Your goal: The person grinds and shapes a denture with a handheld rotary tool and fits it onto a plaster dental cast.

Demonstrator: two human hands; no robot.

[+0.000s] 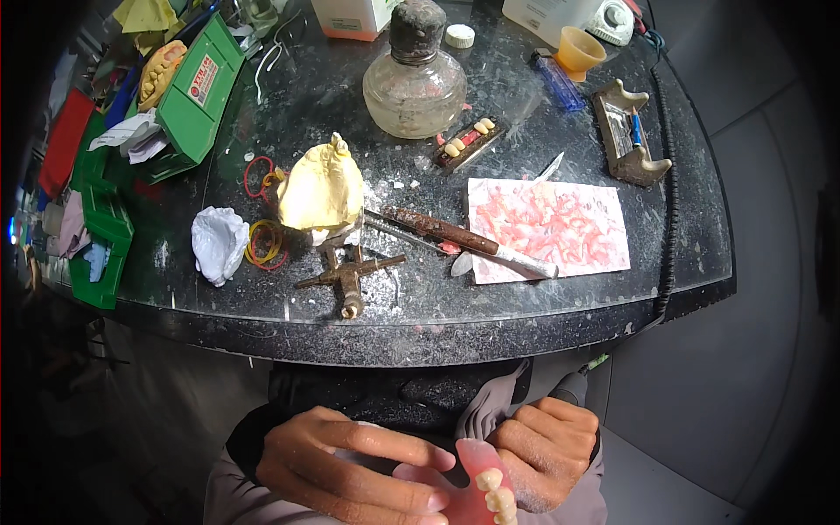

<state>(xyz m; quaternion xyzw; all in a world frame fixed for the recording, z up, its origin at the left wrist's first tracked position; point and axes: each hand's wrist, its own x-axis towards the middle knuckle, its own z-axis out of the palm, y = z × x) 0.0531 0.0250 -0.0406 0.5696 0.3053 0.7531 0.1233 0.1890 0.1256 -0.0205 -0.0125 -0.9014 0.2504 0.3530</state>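
Note:
Low in front of me, my left hand has its fingers laid on a pink partial denture with several cream-coloured teeth along its right side. Its thumb is hidden beneath. My right hand is closed in a fist against the denture's right side. From the top of this fist sticks the dark rounded end of a handpiece, with a cord at its tail; its working tip is hidden. White dust coats the right hand's fingers. Beyond the hands, a yellow plaster cast sits on a brass articulator on the bench.
A wooden-handled knife rests on a pad smeared with pink wax. Farther back stand a glass spirit lamp and a strip of denture teeth. Green bins line the left. A coiled cord runs down the bench's right edge.

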